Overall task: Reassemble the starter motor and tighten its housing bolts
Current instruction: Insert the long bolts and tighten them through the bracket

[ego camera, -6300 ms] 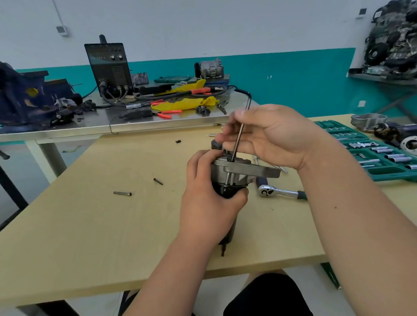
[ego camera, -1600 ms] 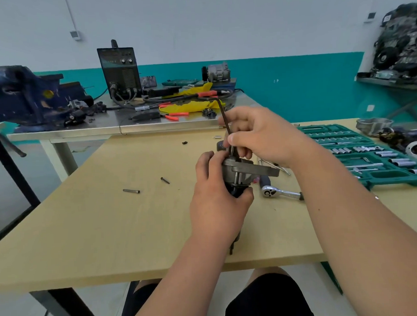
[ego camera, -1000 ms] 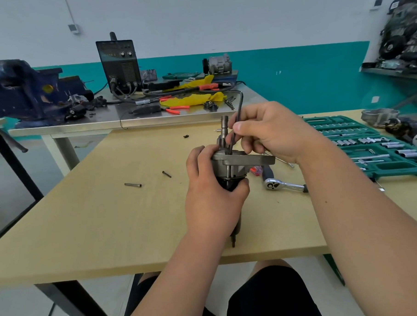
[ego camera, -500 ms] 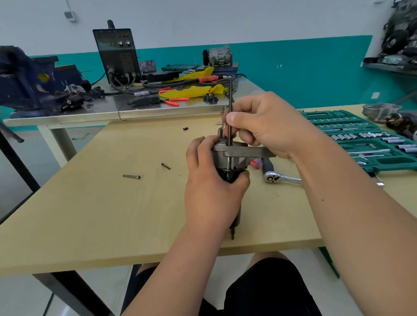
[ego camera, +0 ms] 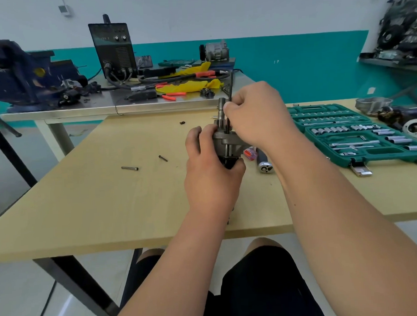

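Grey starter motor [ego camera: 223, 138] half-hidden by gripping left hand [ego camera: 210, 179]; right hand [ego camera: 256, 117] pinches hex key [ego camera: 231, 90].

Grips the starter motor [ego camera: 223, 143] upright over the worktop [ego camera: 109, 198] with the left hand [ego camera: 210, 179], fingers curled round its dark body just below the grey flange. Pinches a thin hex key [ego camera: 230, 90] near-vertical in the right hand [ego camera: 255, 115], close beside the motor's shaft, lower end down at the flange. Shows a long bolt [ego camera: 129, 168] and a shorter bolt [ego camera: 162, 158] lying left of the motor, a ratchet [ego camera: 264, 162] just right of it, and an open green socket set [ego camera: 345, 132] farther right.
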`<control>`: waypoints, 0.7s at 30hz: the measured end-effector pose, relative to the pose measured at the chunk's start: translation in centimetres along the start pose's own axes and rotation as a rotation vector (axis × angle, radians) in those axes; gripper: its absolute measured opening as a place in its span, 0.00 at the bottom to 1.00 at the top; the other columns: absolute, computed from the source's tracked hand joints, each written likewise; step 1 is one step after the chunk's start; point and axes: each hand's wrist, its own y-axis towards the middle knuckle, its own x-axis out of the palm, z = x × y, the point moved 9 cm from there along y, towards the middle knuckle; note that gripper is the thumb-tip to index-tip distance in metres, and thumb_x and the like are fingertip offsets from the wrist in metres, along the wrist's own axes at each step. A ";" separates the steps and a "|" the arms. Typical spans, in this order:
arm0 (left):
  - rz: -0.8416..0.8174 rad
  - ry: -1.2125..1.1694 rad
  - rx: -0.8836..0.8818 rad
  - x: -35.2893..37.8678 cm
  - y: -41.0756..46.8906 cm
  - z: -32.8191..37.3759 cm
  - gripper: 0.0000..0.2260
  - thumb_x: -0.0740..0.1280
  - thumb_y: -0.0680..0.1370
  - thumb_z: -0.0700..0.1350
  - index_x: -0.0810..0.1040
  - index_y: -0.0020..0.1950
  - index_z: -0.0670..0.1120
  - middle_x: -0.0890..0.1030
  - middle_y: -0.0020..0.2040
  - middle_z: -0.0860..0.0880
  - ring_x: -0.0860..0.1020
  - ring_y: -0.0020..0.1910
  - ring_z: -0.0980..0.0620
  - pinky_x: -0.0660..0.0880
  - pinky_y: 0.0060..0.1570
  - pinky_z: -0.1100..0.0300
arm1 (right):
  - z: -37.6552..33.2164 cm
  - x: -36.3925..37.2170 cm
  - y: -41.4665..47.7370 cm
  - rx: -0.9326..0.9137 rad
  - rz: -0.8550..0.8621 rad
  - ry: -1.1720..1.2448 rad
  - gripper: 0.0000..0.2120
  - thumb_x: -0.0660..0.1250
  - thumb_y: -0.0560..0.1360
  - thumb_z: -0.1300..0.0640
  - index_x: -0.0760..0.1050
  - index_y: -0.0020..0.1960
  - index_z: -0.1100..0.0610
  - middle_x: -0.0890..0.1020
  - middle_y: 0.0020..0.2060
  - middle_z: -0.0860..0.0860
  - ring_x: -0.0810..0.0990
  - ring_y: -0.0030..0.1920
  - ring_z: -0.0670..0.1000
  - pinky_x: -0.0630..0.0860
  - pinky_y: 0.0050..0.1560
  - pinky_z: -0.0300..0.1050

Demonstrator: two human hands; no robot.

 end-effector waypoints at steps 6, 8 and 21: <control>0.000 0.047 -0.019 0.2 -0.8 -0.2 0.33 0.73 0.67 0.50 0.60 0.66 0.59 0.59 0.69 0.58 0.77 0.49 0.47 0.78 0.38 0.51 | 0.7 1.1 -0.5 0.069 -0.068 0.344 0.13 0.62 0.76 0.57 0.75 0.33 0.53 0.80 0.30 0.50 0.78 0.32 0.50 0.73 0.33 0.42; 0.012 0.031 -0.008 0.1 -0.7 -0.5 0.32 0.73 0.67 0.52 0.60 0.65 0.61 0.58 0.68 0.61 0.76 0.49 0.51 0.77 0.39 0.55 | 3.8 0.3 -1.1 0.235 0.047 0.692 0.10 0.60 0.75 0.59 0.76 0.37 0.53 0.82 0.29 0.48 0.80 0.33 0.50 0.79 0.39 0.52; 0.335 -0.032 0.317 -1.6 2.3 -2.9 0.31 0.78 0.65 0.46 0.66 0.63 0.49 0.64 0.68 0.47 0.68 0.66 0.49 0.77 0.47 0.55 | -3.9 4.9 3.6 -0.162 -0.141 0.184 0.12 0.64 0.74 0.40 0.75 0.41 0.48 0.78 0.34 0.43 0.76 0.36 0.43 0.69 0.32 0.43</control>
